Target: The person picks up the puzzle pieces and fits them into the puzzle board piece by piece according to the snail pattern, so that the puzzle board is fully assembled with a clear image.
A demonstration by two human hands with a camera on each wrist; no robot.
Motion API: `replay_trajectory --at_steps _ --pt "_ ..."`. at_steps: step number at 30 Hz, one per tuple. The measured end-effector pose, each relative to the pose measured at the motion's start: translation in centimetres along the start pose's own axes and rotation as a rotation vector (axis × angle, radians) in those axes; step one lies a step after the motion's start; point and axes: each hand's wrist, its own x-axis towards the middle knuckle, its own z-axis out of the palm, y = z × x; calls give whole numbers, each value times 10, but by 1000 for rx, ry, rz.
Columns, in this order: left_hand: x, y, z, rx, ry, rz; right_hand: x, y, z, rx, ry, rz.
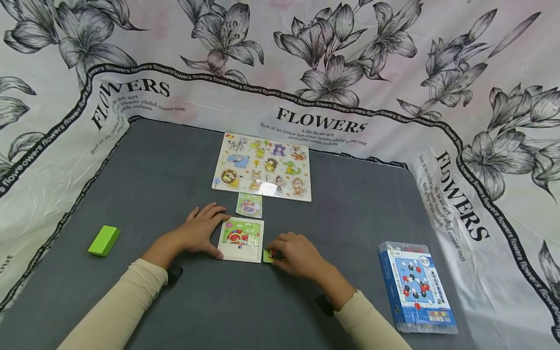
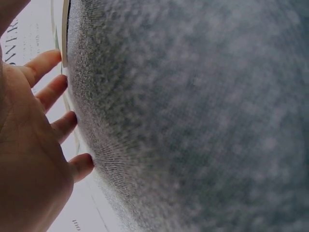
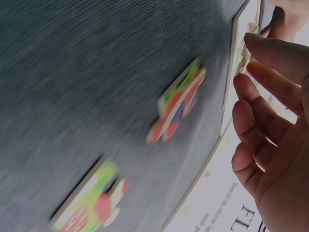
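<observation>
A square jigsaw tray (image 1: 240, 257) lies in front of me, its upper part filled with a green and red picture and its lower strip bare. My left hand (image 1: 201, 231) rests along its left side, thumb by the lower corner and forefinger by the upper one. In the left wrist view its fingers spread apart. Right of the tray, my right hand (image 1: 297, 255) hovers with bent fingers over a green jigsaw piece (image 1: 267, 256), partly covering it. The right wrist view shows one striped piece (image 3: 178, 104) and another green and red piece (image 3: 91, 198) lying on the cloth, apart from the fingers.
A picture card (image 1: 249, 205) lies just above the tray, below a large animal puzzle board (image 1: 262, 165). Far left is a green block (image 1: 104, 240). A blue boxed molecule set (image 1: 417, 288) lies at the right. Flower-printed fabric (image 1: 245, 104) borders the dark tabletop (image 1: 166, 160).
</observation>
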Motion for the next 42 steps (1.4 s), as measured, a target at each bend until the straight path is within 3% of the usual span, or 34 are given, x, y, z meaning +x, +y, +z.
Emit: replay_trajectory --at_steps 6,19,42 --pt "1 0 1 0 4 10 21 -16 1 -7 20 -65" --pt "-1 -3 1 6 -8 6 65 -46 19 -110 -11 -82" --pt "0 -2 0 24 10 27 73 -56 27 -152 30 -60"
